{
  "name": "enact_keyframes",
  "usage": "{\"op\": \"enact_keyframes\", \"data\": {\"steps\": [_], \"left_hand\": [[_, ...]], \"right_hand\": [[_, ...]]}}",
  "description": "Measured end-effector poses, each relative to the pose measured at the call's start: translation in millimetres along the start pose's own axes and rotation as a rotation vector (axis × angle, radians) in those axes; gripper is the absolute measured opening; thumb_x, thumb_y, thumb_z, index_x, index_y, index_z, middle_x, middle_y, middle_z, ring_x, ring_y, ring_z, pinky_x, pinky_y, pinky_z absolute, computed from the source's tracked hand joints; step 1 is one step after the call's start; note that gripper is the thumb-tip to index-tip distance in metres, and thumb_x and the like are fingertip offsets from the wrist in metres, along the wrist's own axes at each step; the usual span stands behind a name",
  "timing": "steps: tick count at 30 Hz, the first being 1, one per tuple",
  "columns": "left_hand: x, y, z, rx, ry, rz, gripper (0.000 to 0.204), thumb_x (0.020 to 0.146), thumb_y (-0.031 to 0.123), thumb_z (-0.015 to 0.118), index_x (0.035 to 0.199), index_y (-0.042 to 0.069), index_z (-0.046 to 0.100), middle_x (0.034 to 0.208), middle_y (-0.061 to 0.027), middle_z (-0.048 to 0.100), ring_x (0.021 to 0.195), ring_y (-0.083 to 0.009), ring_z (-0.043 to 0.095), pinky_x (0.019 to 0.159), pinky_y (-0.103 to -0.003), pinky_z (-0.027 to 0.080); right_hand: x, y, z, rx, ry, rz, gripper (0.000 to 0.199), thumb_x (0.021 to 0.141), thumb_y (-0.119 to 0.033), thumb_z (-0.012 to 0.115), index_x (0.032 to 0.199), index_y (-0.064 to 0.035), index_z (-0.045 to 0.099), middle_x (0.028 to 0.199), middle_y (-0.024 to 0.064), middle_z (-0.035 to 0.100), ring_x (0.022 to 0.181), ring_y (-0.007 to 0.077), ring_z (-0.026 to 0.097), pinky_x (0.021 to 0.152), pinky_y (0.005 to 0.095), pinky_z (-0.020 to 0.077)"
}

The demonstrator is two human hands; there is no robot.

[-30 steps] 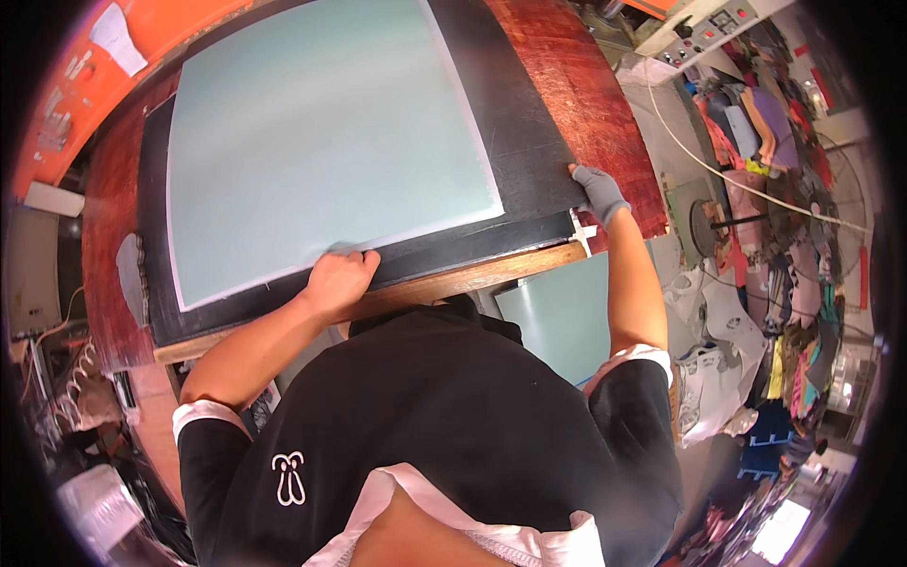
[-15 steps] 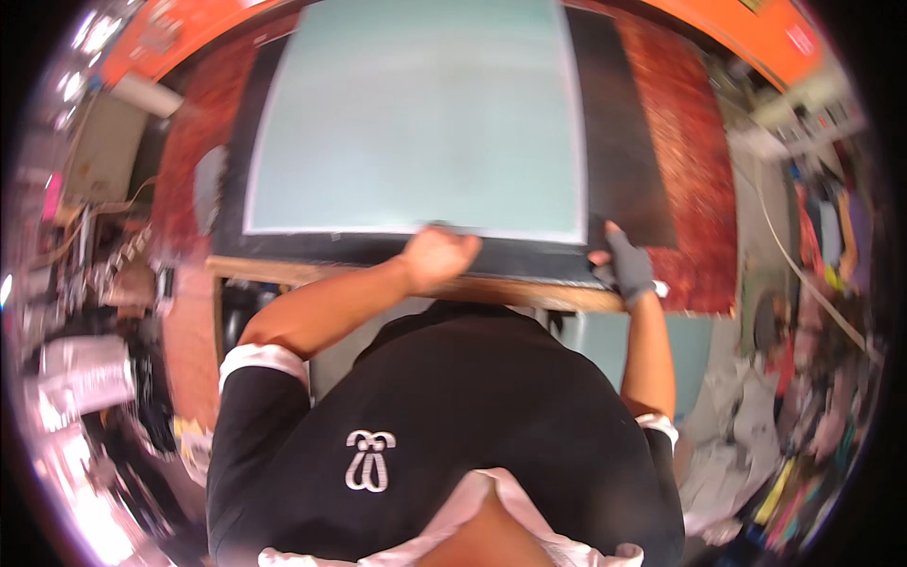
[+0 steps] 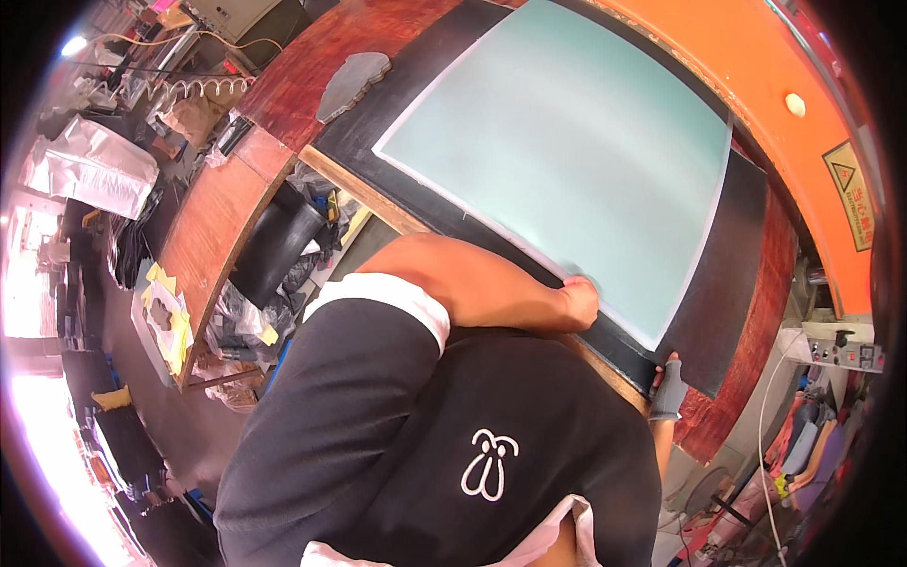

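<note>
A large pale green sheet (image 3: 567,151) with a white border lies on a black board (image 3: 444,213). At the sheet's near edge, my bare left hand (image 3: 578,302) is closed with its fingers curled under; whatever it holds is hidden. My right hand (image 3: 669,389), in a grey glove with bare fingertips, is closed at the near right corner of the black board. Its thumb points up along the board, and the other fingers are partly hidden.
The board lies on a red-stained wooden table (image 3: 293,90) with a grey irregular piece (image 3: 353,85) at its left. An orange machine frame (image 3: 803,104) curves along the far right. Black rolled material (image 3: 274,241) and plastic bags sit under the left side. A control box (image 3: 846,354) stands at right.
My view has turned, so the board and sheet now appear tilted. My left hand has moved right along the sheet's near edge. My right hand stays at the board's near right corner.
</note>
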State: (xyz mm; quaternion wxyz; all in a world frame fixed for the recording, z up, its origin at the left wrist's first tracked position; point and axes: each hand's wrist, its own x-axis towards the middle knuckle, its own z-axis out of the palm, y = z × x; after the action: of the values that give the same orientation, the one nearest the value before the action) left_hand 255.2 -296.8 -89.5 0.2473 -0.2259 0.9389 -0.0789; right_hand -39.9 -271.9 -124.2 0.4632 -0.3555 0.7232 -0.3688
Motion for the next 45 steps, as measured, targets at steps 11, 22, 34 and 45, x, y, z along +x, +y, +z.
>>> {"op": "enact_keyframes", "data": {"steps": [11, 22, 34, 45], "left_hand": [[-45, -8, -12, -0.206, -0.013, 0.121, 0.012, 0.076, 0.020, 0.059, 0.073, 0.017, 0.070, 0.073, 0.0012, 0.068, 0.071, -0.0204, 0.067, 0.052, -0.038, 0.048], [-43, -12, -4, -0.619, -0.042, -0.019, 0.008, 0.076, 0.013, 0.058, 0.071, 0.012, 0.064, 0.069, -0.0086, 0.065, 0.067, -0.0244, 0.067, 0.061, -0.036, 0.052], [-94, 17, 37, -0.793, 0.612, -0.332, 0.014, 0.080, 0.015, 0.063, 0.091, 0.006, 0.061, 0.090, -0.0086, 0.062, 0.086, -0.0266, 0.060, 0.074, -0.038, 0.047], [-245, -37, 155, -0.512, 0.506, -1.345, 0.015, 0.086, 0.022, 0.058, 0.089, 0.009, 0.065, 0.088, -0.0087, 0.060, 0.092, -0.0297, 0.056, 0.087, -0.046, 0.038]], "right_hand": [[-25, 37, -10, 0.145, -0.068, -0.126, 0.010, 0.088, -0.008, 0.062, 0.095, -0.0027, 0.058, 0.080, 0.0008, 0.056, 0.062, 0.0083, 0.050, 0.057, 0.0228, 0.0447], [-40, 1, -25, -0.300, -0.087, 0.006, 0.033, 0.086, -0.036, 0.064, 0.081, -0.0035, 0.067, 0.070, 0.0003, 0.062, 0.064, 0.0090, 0.054, 0.059, 0.0263, 0.0426], [-48, 39, -121, 0.303, 0.248, 0.147, 0.023, 0.091, -0.020, 0.049, 0.102, -0.0040, 0.061, 0.067, 0.0016, 0.060, 0.050, 0.0082, 0.048, 0.045, 0.0217, 0.0380], [0, -2, -39, -0.742, 0.218, -0.664, 0.034, 0.082, -0.016, 0.061, 0.109, 0.0038, 0.056, 0.110, 0.0212, 0.055, 0.108, 0.0374, 0.052, 0.093, 0.0427, 0.0413]]}}
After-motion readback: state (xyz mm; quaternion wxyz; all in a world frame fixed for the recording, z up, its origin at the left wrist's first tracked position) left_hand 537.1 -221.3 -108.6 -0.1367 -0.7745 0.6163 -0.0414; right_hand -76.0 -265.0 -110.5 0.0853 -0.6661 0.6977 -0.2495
